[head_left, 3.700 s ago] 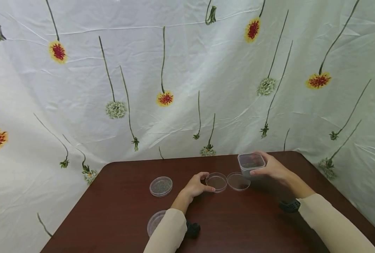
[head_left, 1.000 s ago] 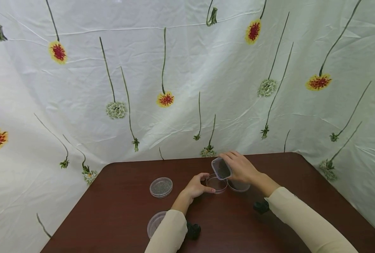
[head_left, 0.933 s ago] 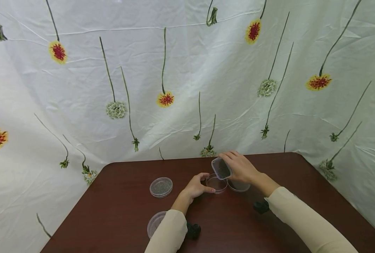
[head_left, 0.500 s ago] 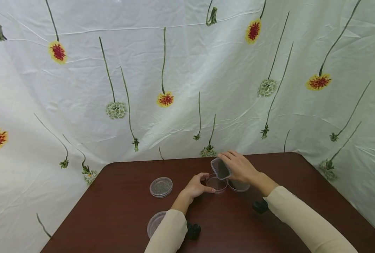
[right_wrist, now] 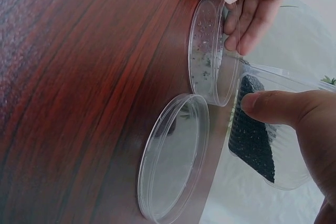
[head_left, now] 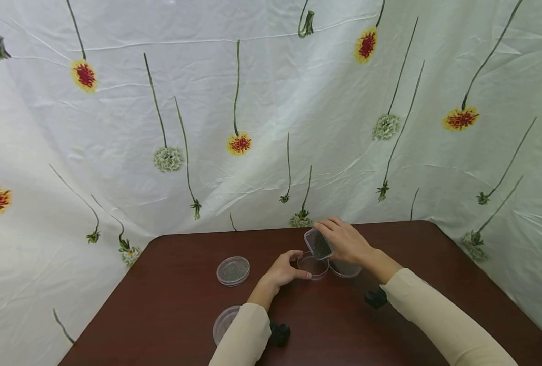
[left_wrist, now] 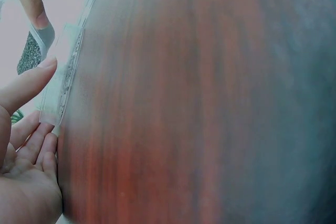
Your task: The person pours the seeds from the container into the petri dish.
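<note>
My left hand [head_left: 282, 268] holds the rim of a clear petri dish [right_wrist: 202, 51] on the table, thumb on the near side and fingers on the far side. Scattered dark grains lie in that dish. My right hand [head_left: 344, 242] grips a clear plastic tub [head_left: 318, 244] and tilts it leftward, its lip just above the held dish. Black granules [right_wrist: 252, 135] are banked inside the tub toward the lip, as the right wrist view shows. Touching or almost touching the held dish, a second clear dish half [right_wrist: 173, 156] lies to the right, partly hidden by my right hand in the head view.
A closed petri dish with greyish contents [head_left: 233, 271] sits left on the brown table [head_left: 161, 305]. Another round clear dish [head_left: 225, 323] is partly covered by my left sleeve [head_left: 243, 335]. A floral white cloth [head_left: 271, 101] hangs behind the table.
Since the oldest frame, my right hand has brought the tub leftward and tipped it over the held dish. Over the last second it shifts very slightly left; more dark granules show in it.
</note>
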Tool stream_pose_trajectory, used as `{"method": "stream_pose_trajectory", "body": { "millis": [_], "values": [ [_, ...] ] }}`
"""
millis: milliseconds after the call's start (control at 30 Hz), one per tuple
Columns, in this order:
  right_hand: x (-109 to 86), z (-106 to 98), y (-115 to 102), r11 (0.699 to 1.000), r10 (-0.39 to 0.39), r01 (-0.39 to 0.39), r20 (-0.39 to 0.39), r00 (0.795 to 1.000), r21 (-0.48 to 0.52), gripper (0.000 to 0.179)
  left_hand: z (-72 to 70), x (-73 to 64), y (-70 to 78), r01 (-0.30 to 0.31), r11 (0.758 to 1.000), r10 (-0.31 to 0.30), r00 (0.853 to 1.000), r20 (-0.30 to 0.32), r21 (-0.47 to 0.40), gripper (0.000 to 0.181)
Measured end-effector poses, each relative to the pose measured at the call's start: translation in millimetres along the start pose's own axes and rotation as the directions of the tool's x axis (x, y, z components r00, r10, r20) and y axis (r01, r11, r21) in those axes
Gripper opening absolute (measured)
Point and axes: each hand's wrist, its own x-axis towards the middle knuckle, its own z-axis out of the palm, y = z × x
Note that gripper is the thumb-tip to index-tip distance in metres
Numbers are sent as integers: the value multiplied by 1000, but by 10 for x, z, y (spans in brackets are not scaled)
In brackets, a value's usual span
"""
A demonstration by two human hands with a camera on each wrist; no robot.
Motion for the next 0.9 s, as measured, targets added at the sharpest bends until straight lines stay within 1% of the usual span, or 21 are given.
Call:
{"method": "stream_pose_trajectory", "body": {
  "millis": [367,733,900],
  "values": [
    [8,-16,-11,1000,-10,10,-3,1000,-12,102,1,5,-3,-7,1000,7,1000,0,4,70],
    [8,-30,-25,1000,-1,1,7,1000,-21,102,-5,-1,-15,-14,1000,14,1000,6,10,71],
    [6,-41,-31,1000,-4,4,5,1000,-27,101,-4,7,-15,-4,1000,4,1000,5,11,71]
  ]
}}
